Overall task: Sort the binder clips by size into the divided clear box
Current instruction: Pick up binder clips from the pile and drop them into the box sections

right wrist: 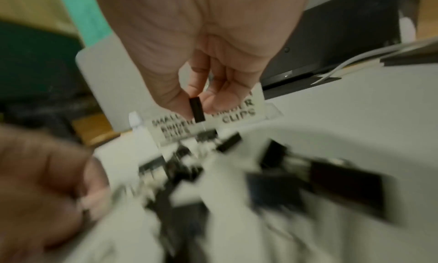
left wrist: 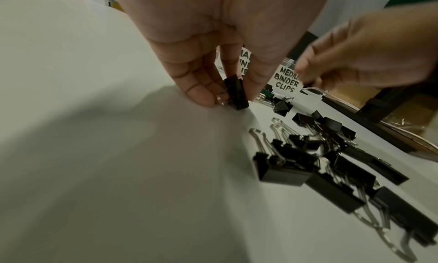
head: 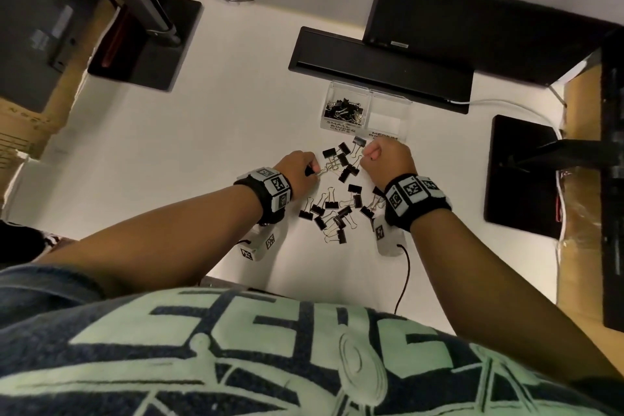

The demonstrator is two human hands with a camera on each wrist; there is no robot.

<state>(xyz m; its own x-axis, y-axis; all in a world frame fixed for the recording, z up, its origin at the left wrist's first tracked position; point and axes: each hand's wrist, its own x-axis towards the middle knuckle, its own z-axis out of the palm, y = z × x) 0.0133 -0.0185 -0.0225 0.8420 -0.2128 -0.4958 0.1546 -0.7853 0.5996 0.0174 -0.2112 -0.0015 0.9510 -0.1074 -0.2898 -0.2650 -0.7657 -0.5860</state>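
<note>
white desk point(head: 169, 152) w/ monitor stands and a black keyboard point(head: 381, 67) at the back, cardboard at the sides.

head view: the divided clear box point(head: 366, 111) stands just in front of the keyboard. its left compartment is full of small clips, the right one looks empty. loose medium binder clips point(head: 337, 206) are scattered between the two wrists and up to the box. left hand point(head: 299, 169) pinches one clip at the desk. right hand point(head: 388, 159) is curled, near the box front; what it holds is hidden here.

left wrist view: left hand point(left wrist: 213, 42) clamps a black clip point(left wrist: 237, 92) btw thumb and fingers, its lower corner touching the desk. behind it the label "medium binder clips" point(left wrist: 286, 81) is readable. the pile point(left wrist: 331, 164) lies at the right, wire handles crossing each other.

right wrist view: blurred. right hand point(right wrist: 201, 51) pinches a black clip point(right wrist: 196, 109) btw thumb and finger, above the desk, in front of the box labels.

risks, my judgement: both held clips look medium size, so the nearer small side would be the wrong compartment. the compartments are side by side and the divider is transparent, so easy to miss. handles in the pile are tangled, so a lift can drag a 2nd clip. a clip held only by its edge can slip or swing out.
</note>
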